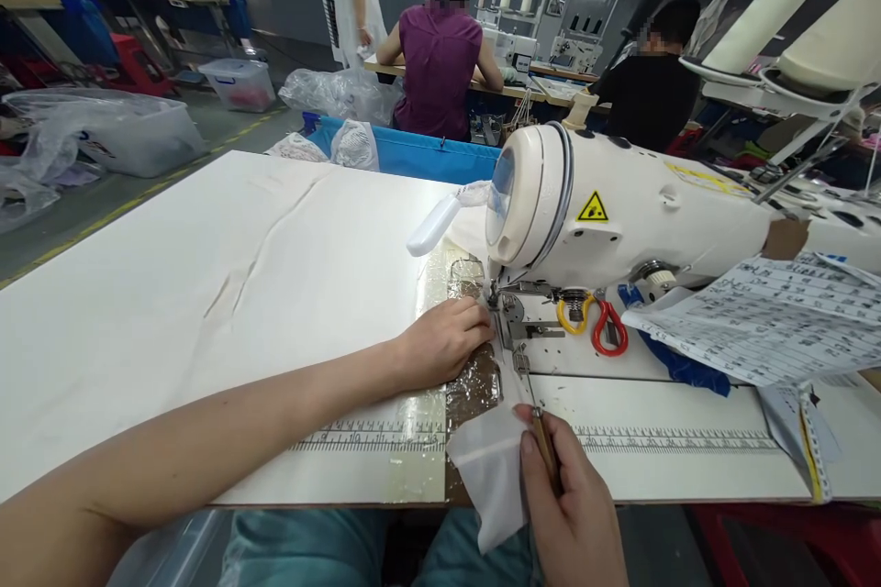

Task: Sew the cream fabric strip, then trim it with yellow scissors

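My left hand (449, 341) rests on the table just left of the needle and presser foot (493, 295) of a white sewing machine (619, 202). Its fingers are curled together, and their tips are hidden against the cloth, so what they grip does not show. From the foot a thin white fabric (487, 463) runs toward me and hangs over the table's front edge. My right hand (571, 495) is closed around the wooden handle of an awl (543, 445), whose metal shaft points toward the foot. Thumb and forefinger also touch the fabric's right side.
Yellow-handled and red-handled scissors (608, 328) lie under the machine arm. Written paper sheets (763, 316) overhang the right side. A printed ruler (674, 440) runs along the front of the white table (172, 312). Thread cones (767, 18) stand upper right; other people are beyond.
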Tool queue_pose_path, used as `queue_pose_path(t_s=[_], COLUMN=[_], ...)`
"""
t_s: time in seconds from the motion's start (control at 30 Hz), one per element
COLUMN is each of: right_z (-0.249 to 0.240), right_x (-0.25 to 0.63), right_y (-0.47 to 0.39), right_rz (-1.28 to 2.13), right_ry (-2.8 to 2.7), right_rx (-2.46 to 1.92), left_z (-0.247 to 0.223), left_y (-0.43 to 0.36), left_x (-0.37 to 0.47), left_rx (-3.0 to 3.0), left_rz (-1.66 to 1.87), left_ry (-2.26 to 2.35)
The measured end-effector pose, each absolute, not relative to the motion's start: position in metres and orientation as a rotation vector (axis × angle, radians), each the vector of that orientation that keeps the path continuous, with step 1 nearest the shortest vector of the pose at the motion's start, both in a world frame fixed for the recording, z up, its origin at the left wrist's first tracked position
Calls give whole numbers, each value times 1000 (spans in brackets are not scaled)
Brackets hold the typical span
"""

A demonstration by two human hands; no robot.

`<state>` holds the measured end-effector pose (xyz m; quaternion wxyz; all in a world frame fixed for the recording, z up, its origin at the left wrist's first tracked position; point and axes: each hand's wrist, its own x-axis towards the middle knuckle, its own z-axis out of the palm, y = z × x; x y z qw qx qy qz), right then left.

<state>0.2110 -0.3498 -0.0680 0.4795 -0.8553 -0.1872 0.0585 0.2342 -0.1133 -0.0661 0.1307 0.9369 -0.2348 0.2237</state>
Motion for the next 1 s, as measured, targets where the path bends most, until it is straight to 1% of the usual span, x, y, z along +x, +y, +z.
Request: queue_pose_path(t_s=[0.27,0.5,0.83,1.0], right_z=[-63,-60,-61,-56], right_x=[228,234,244,247], right_y=[-342,-334,-326,-327], right_rz=[99,100,27,143], right_ry=[-636,-683,-709,-703], right_rx=[-2156,-2184,-2189,-2158], left_z=[-63,-63,-63,-63], left_y=[-114,-115,-115,-116], left_x=[231,229,233,234], left_rx=[2789,2779,2957,2983], left_rz=[622,612,504,476], left_ry=[-538,-674,-542,-492])
